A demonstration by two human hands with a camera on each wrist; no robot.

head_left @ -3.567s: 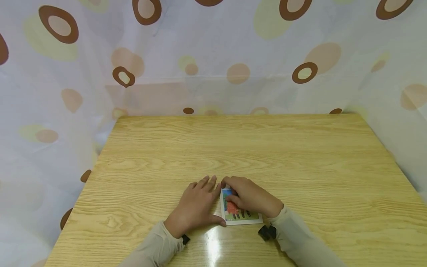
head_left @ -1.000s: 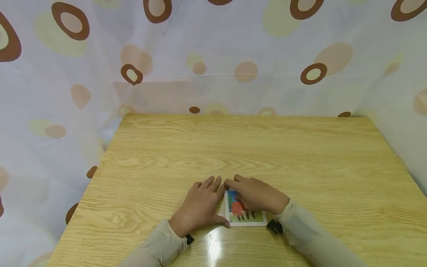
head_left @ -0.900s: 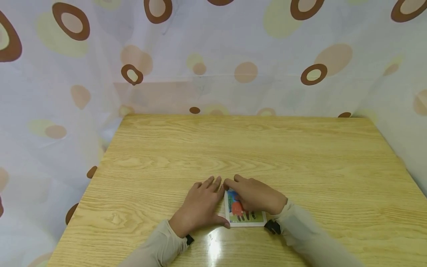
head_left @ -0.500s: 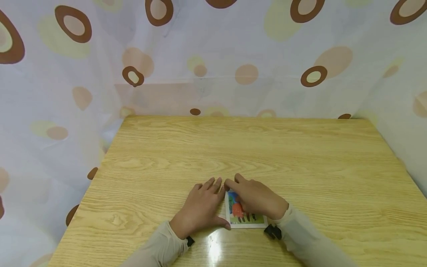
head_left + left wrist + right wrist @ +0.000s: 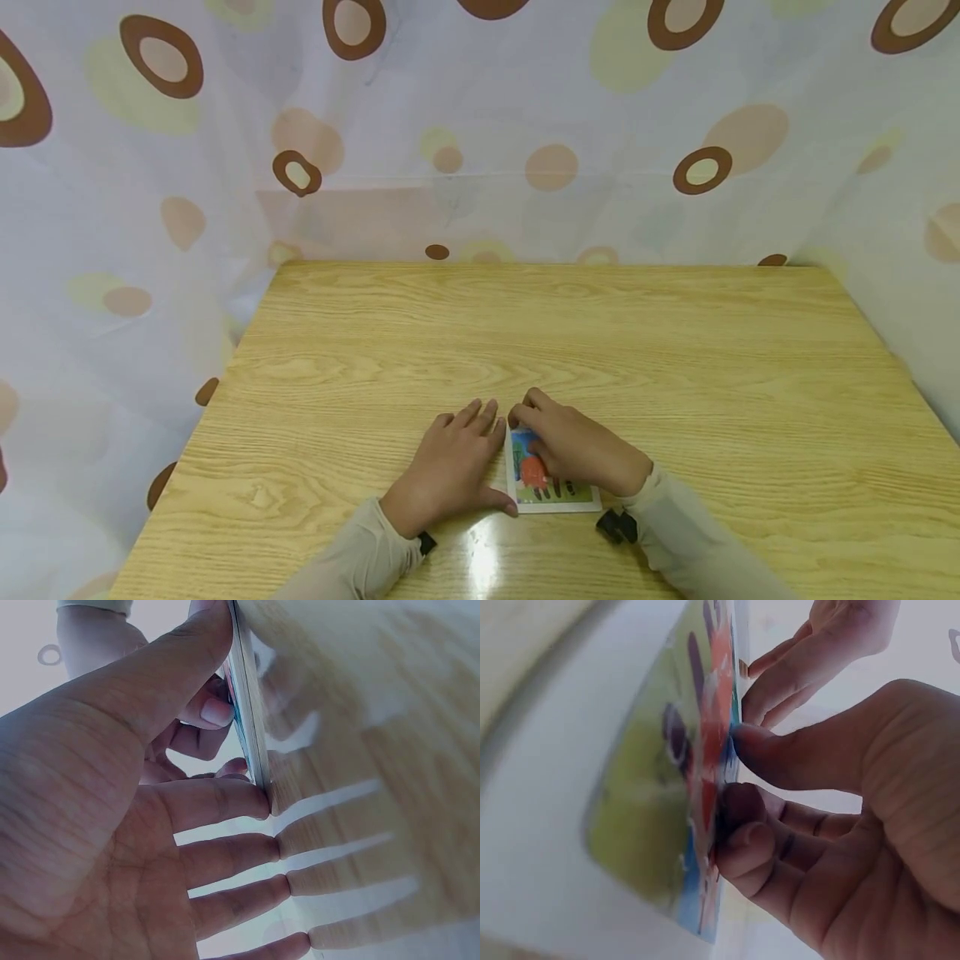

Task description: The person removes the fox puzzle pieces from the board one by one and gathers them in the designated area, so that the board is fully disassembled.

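A small, flat picture board with a white border lies on the table, its picture showing a red figure, blue sky and green ground. My left hand is spread along the board's left side, thumb tip at the near corner and index finger by the far one. In the left wrist view its straight fingers rest on the tabletop beside the board's thin edge. My right hand lies over the picture's upper right. Its bent fingers and thumb touch the picture surface; I cannot tell whether they pinch anything.
The wood-grain table stretches beyond and to both sides of the hands. A pale curtain with brown and peach spots hangs behind it and at the sides. Black straps or mounts sit at the wrists.
The head view has shifted slightly. My right fingertips have drawn a little away from the left index finger, and the right thumb has pulled back across the picture. The left hand keeps its place.
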